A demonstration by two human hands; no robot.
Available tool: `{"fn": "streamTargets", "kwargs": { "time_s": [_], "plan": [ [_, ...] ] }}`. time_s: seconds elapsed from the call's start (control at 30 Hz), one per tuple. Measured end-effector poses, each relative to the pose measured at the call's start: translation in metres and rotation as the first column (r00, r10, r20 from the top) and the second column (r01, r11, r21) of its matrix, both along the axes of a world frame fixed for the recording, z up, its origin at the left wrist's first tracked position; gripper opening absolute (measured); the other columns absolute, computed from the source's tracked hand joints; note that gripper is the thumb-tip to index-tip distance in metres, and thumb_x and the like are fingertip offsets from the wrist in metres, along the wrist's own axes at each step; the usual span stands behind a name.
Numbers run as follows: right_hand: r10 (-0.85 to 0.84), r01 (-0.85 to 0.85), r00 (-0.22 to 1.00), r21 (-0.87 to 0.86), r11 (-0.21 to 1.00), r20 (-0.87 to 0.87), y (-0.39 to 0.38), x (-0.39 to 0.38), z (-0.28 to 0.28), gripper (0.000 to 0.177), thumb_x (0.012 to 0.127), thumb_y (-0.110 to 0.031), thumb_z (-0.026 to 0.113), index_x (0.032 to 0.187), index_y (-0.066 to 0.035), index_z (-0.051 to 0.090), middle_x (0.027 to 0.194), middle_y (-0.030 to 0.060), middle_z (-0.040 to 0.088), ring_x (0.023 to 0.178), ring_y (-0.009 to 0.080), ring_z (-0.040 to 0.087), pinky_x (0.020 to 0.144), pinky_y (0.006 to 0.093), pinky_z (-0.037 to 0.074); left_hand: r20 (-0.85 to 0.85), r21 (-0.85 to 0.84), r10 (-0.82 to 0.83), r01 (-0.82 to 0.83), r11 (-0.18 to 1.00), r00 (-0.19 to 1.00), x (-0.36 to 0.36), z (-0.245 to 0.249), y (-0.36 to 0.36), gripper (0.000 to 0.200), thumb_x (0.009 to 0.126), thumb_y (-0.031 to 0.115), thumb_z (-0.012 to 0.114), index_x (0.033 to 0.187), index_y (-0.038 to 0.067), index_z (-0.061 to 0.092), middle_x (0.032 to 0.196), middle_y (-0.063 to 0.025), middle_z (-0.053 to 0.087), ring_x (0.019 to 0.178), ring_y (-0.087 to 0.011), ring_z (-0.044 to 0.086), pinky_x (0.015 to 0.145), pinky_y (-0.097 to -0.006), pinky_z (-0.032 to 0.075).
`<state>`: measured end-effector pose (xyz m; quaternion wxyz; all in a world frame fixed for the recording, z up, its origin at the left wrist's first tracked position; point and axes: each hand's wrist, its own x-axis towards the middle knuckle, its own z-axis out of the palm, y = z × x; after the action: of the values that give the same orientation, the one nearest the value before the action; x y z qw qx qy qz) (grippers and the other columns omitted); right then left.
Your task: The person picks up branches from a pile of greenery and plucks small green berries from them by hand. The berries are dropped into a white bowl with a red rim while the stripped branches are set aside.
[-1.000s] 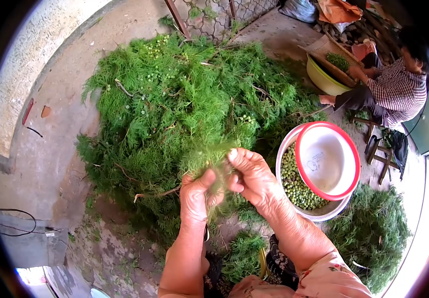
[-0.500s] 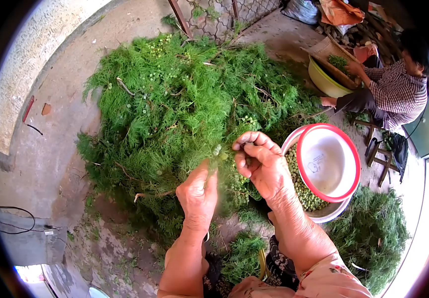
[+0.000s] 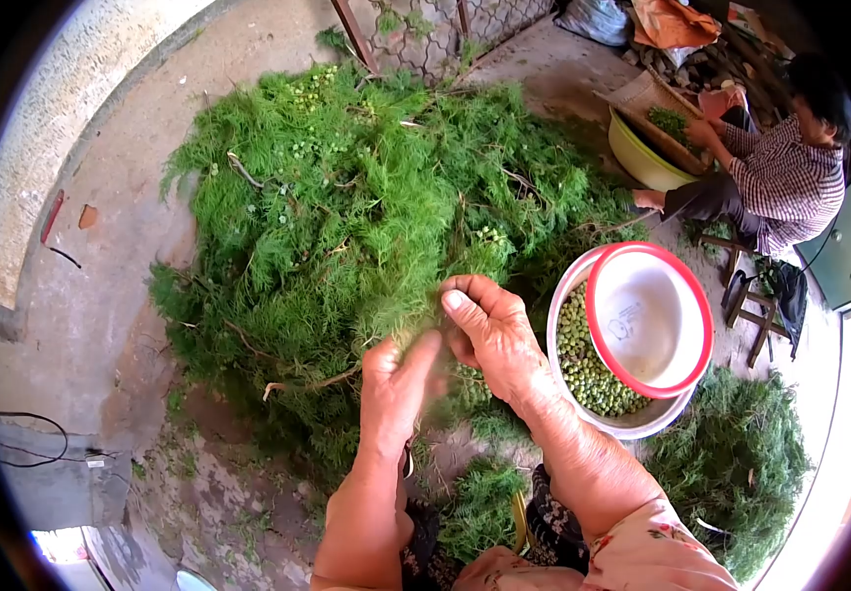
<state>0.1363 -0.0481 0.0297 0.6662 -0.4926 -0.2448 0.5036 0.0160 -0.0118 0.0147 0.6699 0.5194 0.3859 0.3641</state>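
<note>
My left hand (image 3: 396, 389) is closed on a feathery green sprig (image 3: 398, 320), which fans out beyond the fingers over the pile; its fingertips are smeared by motion. Close beside it, my right hand (image 3: 502, 345) has its fingers curled in with the thumb pressed on top, and whatever they hold is hidden. Both hands hover at the near edge of a big heap of cut green branches (image 3: 297, 227) bearing small pale green cones. To the right of my right hand is a metal basin (image 3: 555, 325) of round green cones (image 3: 593, 374), with a red-rimmed white bowl (image 3: 642, 320) resting tilted on it.
Another person (image 3: 790, 177) sits at the upper right, hands over a woven tray (image 3: 657, 103) on a yellow-green basin (image 3: 637, 158). A smaller branch pile (image 3: 741, 473) lies at the lower right. A wooden stool (image 3: 755, 320) stands behind that person, and a curved wall (image 3: 51, 128) bounds the left.
My right hand has turned, thumb now on top, and come down and left toward my left hand. The cones seen between my hands are now hidden.
</note>
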Motion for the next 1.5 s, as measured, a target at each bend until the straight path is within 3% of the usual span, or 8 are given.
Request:
{"fn": "streamTargets", "kwargs": {
  "time_s": [0.2,0.4,0.53,0.83,1.0,1.2,1.37,1.5],
  "plan": [
    [-0.161,0.113,0.908,-0.144,0.983,-0.387,-0.001,-0.004,0.013,0.016,0.089,-0.018,0.053,0.096,-0.004,0.055,0.062,-0.0020,0.045,0.046,0.0055,0.036,0.039,0.0190,0.026,0.054,-0.262,0.108,-0.090,0.961,0.993,0.003,0.015,-0.007,0.005,0.080,0.010,0.065,0.085,0.010,0.064,0.069,0.0054,0.058,0.045,-0.0010,0.040,0.036,-0.0157,0.030],
    [-0.255,0.227,0.951,-0.167,0.960,-0.175,0.000,0.002,0.006,0.015,0.089,-0.018,0.053,0.093,-0.003,0.053,0.065,-0.0019,0.046,0.048,0.0059,0.038,0.038,0.0196,0.029,-0.068,0.127,0.040,-0.031,0.991,0.997,0.010,0.009,-0.013,0.008,0.082,0.008,0.061,0.088,0.006,0.065,0.070,0.0030,0.060,0.056,-0.0059,0.051,0.048,-0.0223,0.040],
    [-0.329,0.320,0.944,-0.174,0.931,-0.025,-0.001,0.016,0.010,0.010,0.088,-0.017,0.054,0.093,-0.008,0.054,0.070,-0.0041,0.048,0.054,0.0047,0.041,0.044,0.0190,0.036,-0.252,0.657,0.151,0.054,0.752,0.956,0.008,0.008,-0.014,0.010,0.081,0.007,0.061,0.089,0.003,0.064,0.075,-0.0066,0.063,0.062,-0.0137,0.056,0.057,-0.0267,0.046],
    [-0.100,0.113,0.794,-0.016,0.993,-0.600,0.001,0.018,-0.001,0.016,0.085,-0.008,0.057,0.100,-0.006,0.053,0.084,0.0011,0.049,0.060,0.0115,0.045,0.051,0.0215,0.039,-0.202,0.508,0.138,-0.017,0.861,0.970,0.004,0.009,-0.009,0.010,0.079,0.006,0.064,0.086,-0.001,0.062,0.071,-0.0058,0.063,0.059,-0.0102,0.054,0.054,-0.0243,0.044],
    [-0.276,0.359,0.714,-0.001,0.933,-0.643,0.002,0.043,-0.005,0.021,0.084,-0.004,0.055,0.104,-0.005,0.051,0.081,0.0047,0.050,0.064,0.0120,0.047,0.054,0.0214,0.041,-0.078,0.610,0.199,-0.111,0.785,0.977,-0.001,0.010,-0.008,0.010,0.077,0.000,0.064,0.086,-0.001,0.062,0.073,-0.0065,0.063,0.060,-0.0093,0.054,0.053,-0.0231,0.043],
    [-0.054,0.152,0.787,0.109,0.982,-0.615,-0.004,0.040,0.004,0.009,0.084,-0.013,0.059,0.088,-0.006,0.054,0.083,0.0072,0.054,0.067,0.0143,0.051,0.053,0.0217,0.041,-0.137,0.707,0.163,-0.018,0.707,0.977,-0.010,0.008,-0.003,0.015,0.073,-0.004,0.066,0.087,-0.004,0.061,0.072,-0.0068,0.059,0.062,-0.0116,0.052,0.056,-0.0242,0.042],
    [0.119,-0.120,0.993,-0.053,0.991,-0.023,-0.007,0.030,0.016,0.017,0.079,-0.016,0.066,0.095,-0.010,0.066,0.065,-0.0027,0.059,0.049,0.0035,0.046,0.043,0.0157,0.035,-0.215,0.784,0.198,0.048,0.619,0.956,-0.012,0.004,0.001,0.018,0.070,-0.003,0.067,0.088,-0.004,0.061,0.070,-0.0094,0.057,0.061,-0.0147,0.053,0.055,-0.0252,0.042],
    [0.300,-0.354,0.848,0.046,0.934,0.438,-0.007,0.025,0.016,0.035,0.074,-0.020,0.070,0.105,-0.006,0.063,0.086,0.0005,0.054,0.074,0.0082,0.049,0.060,0.0226,0.041,-0.300,0.766,0.205,0.107,0.633,0.931,-0.012,0.004,0.003,0.017,0.073,0.001,0.067,0.088,-0.002,0.060,0.069,-0.0081,0.057,0.060,-0.0141,0.052,0.054,-0.0250,0.042]
  ]
}}
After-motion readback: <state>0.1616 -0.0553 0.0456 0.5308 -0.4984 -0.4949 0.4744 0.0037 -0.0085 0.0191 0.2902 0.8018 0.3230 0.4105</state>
